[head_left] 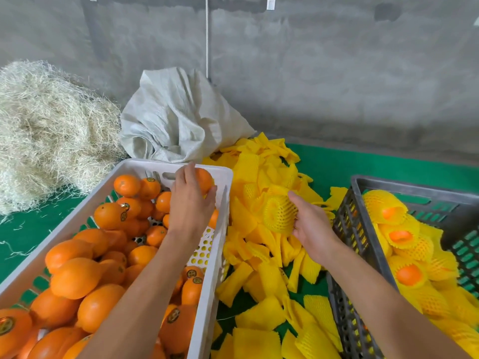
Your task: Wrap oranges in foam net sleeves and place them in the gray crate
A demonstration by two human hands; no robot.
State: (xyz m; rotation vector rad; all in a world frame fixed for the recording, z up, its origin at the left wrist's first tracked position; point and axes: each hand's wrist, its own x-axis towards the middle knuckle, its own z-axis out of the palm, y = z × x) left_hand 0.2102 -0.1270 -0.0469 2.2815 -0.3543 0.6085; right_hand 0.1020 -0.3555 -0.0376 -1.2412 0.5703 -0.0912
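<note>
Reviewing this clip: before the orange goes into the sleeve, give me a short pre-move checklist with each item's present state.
1. Left hand has an orange: ok, its fingers curl round one at the far end of the white crate.
2. Orange lifted clear of the crate: not ok, it is at the crate's far wall.
3. Right hand has a foam net sleeve: ok, it grips one over the sleeve pile.
4. Sleeve mouth open: ok, it bulges open toward the camera.
5. Room in the gray crate: ok, bare floor shows at its far right.
6. Orange undamaged: cannot tell, mostly hidden by the hand.
</note>
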